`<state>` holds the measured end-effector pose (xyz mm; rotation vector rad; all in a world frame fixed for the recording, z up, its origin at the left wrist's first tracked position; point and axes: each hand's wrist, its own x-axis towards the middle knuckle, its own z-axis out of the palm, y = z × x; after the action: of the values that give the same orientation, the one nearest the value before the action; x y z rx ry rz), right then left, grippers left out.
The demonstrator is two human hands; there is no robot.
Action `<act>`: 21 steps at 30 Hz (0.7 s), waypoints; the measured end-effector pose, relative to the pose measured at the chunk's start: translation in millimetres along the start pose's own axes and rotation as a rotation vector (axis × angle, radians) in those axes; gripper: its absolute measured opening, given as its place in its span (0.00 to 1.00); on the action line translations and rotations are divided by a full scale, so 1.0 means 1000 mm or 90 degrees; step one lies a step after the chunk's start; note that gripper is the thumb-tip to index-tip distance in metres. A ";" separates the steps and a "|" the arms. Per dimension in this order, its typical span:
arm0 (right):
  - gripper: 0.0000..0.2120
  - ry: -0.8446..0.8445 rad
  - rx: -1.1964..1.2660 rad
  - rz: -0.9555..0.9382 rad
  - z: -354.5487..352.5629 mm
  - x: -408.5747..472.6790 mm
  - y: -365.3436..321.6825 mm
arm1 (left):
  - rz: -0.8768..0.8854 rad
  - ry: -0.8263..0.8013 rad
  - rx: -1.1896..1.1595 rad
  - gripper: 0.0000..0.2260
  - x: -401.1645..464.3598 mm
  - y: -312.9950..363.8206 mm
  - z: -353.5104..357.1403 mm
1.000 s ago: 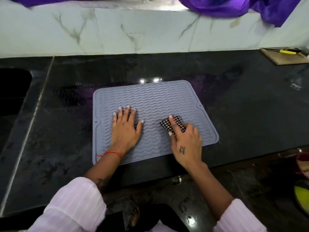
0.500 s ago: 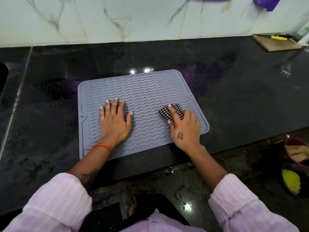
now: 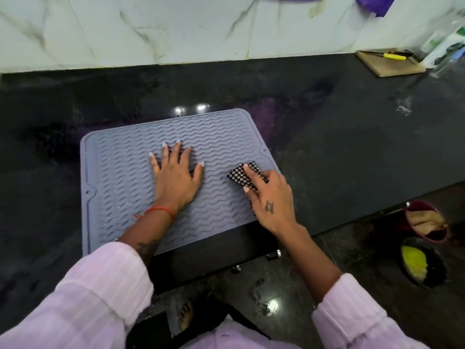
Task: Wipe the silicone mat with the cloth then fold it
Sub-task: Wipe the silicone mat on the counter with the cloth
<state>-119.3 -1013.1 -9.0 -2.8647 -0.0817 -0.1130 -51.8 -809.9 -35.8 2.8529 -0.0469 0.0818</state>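
Black shiny bench (image 3: 352, 152) is carrying the grey silicone mat (image 3: 120, 187). Left hand (image 3: 175, 176) is lying flat on it, fingers spread. Right hand (image 3: 273, 197) is pinching the checked cloth (image 3: 240, 176) near the mat's right edge. Far right, a wooden board (image 3: 392, 68) is sitting.

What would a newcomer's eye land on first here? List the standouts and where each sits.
First, the grey wavy-ribbed silicone mat lying flat on the black countertop, near its front edge. The left hand presses flat on the mat's middle with fingers spread, while the right hand holds a checkered cloth against the mat's right edge. Far right, by the white marble wall, sits a wooden board with a yellow-handled tool on it.
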 end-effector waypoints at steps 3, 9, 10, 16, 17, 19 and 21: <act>0.26 0.032 -0.074 0.017 0.005 -0.002 0.005 | 0.000 0.010 -0.001 0.25 0.000 0.001 0.001; 0.23 0.015 -0.016 -0.016 0.004 0.002 0.008 | -0.001 0.024 0.003 0.25 0.003 0.000 0.004; 0.23 0.015 0.034 -0.021 -0.001 0.003 0.011 | -0.001 0.027 0.001 0.25 0.003 0.000 0.004; 0.23 0.102 -0.020 0.005 0.002 0.003 0.022 | -0.002 0.041 -0.021 0.25 0.002 0.000 0.005; 0.23 0.093 -0.052 -0.002 0.006 0.002 0.021 | -0.002 0.044 -0.024 0.24 0.002 0.000 0.005; 0.24 0.087 -0.093 -0.011 0.011 0.003 0.019 | -0.006 0.048 -0.020 0.24 0.002 -0.001 0.004; 0.24 0.073 -0.100 -0.024 0.009 0.004 0.020 | -0.006 0.046 -0.019 0.24 0.002 -0.001 0.004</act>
<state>-112.8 -1030.0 -23.0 -3.0069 -0.1096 -0.3039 -49.6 -810.4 -40.1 2.8175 -0.0193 0.1799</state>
